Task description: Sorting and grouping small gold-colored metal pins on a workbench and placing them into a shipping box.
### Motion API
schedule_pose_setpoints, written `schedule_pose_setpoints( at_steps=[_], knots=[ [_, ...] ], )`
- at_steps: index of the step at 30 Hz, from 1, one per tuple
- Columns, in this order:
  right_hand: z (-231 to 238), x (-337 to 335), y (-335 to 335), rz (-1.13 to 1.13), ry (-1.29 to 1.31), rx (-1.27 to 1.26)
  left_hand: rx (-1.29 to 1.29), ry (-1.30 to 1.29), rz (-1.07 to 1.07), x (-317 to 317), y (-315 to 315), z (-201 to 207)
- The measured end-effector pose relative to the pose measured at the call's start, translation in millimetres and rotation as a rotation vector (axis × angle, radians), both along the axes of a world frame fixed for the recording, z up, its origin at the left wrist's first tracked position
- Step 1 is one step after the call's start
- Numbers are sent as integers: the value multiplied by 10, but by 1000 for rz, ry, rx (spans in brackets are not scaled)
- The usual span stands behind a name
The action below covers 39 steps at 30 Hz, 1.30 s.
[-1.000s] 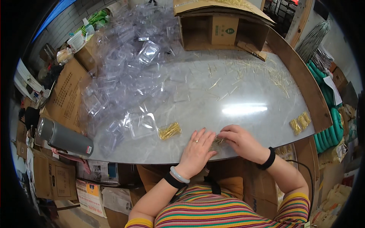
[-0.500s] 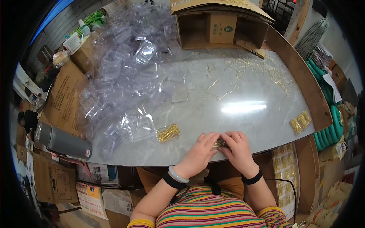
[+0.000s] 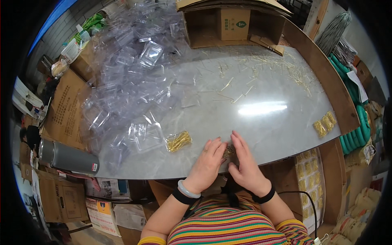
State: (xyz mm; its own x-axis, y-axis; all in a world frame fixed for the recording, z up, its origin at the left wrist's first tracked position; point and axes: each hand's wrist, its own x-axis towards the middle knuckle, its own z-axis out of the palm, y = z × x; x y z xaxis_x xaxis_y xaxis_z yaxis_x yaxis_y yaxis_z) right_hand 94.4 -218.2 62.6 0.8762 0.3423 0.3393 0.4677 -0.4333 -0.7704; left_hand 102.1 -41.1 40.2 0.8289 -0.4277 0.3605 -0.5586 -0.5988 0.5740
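Near the table's front edge, a small bundle of thin gold wire pieces (image 3: 228, 153) sits between my two hands, mostly hidden by them. My left hand (image 3: 206, 165) has its fingers bent round the near-left side of the bundle. My right hand (image 3: 246, 168) is beside it with the fingers stretched out and the thumb apart, its palm side facing the bundle. To the left of my hands lies a pile of gold wire pieces (image 3: 179, 141), next to an open clear plastic box (image 3: 149, 135).
A big heap of clear plastic boxes (image 3: 134, 81) covers the table's left side. Loose gold wires (image 3: 281, 67) lie scattered at the back right. Filled packs (image 3: 325, 125) stand by the right cardboard wall (image 3: 322, 69). A grey bottle (image 3: 73, 157) lies at the left edge; a cardboard box (image 3: 200, 28) stands behind.
My right fingers have straightened and spread from their bent grip on the bundle. Both hands have shifted slightly left. The whole view has shifted a little.
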Motion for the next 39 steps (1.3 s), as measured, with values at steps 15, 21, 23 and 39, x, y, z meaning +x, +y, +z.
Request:
schedule_pose_setpoints(
  at_steps=[15,21,23,39],
  knots=[
    [-67,-118,51,34,-37,-143,14,-49,32,-77,49,-31],
    [305,655,-286,234,-38,-406,33,-58,7,-79,57,-39],
    [328,1335,-394,185,-134,-605,30,-77,5,-73,71,-53],
    [-12,2369,-7,213,-320,-775,-50,-88,66,-68,91,5]
  ],
)
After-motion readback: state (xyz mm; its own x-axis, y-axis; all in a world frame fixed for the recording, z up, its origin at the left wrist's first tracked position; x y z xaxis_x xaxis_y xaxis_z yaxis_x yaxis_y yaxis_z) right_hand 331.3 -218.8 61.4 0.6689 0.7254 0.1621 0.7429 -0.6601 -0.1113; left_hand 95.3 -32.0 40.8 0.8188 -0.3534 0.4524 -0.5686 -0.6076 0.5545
